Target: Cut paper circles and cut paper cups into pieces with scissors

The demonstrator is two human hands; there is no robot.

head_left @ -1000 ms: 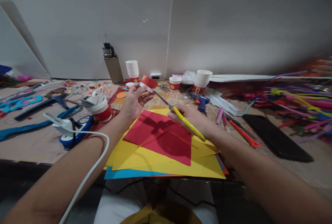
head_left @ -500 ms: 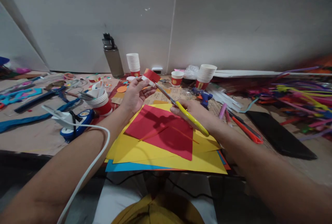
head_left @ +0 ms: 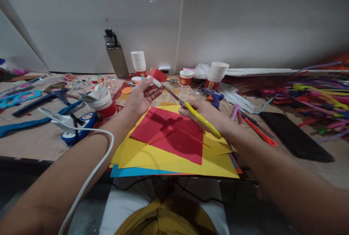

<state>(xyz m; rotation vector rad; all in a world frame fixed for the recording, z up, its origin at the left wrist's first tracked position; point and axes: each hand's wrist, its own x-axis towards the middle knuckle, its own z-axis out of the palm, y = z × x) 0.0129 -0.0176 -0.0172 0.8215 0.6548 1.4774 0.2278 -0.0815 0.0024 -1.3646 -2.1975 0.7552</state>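
**Scissors (head_left: 203,119) meet a red-and-white paper piece (head_left: 158,76) between two hands**

In the head view, the left hand (head_left: 144,97) pinches the paper piece near its lower left edge, thumb against fingers, with the other fingers loosely spread beneath. The piece is held up off the counter (head_left: 29,142), curved, its red side showing above a white band. Its colours match the nearby cups, so it is probably cut from one.

The right hand (head_left: 203,113) is closed around the scissors' yellow handles. The blades point up and leftward, their tips at the paper piece's right edge. Whether they are parted or biting into the paper is too small to tell; the contact suggests a cut at that edge, with the left hand steadying the work.

Below and between the hands lies a red sheet (head_left: 169,138), on top of yellow sheets (head_left: 141,160); a blue sheet (head_left: 131,172) peeks out at the near edge. Left of the left hand, a stack of cups (head_left: 106,108) holds slender items. Beyond the hands are a single cup (head_left: 185,79) and a bottle (head_left: 117,60). A blue glue gun (head_left: 216,98) sits just beyond the right hand; farther right lie a red-handled cutter (head_left: 260,133) and a flat black object (head_left: 297,137).
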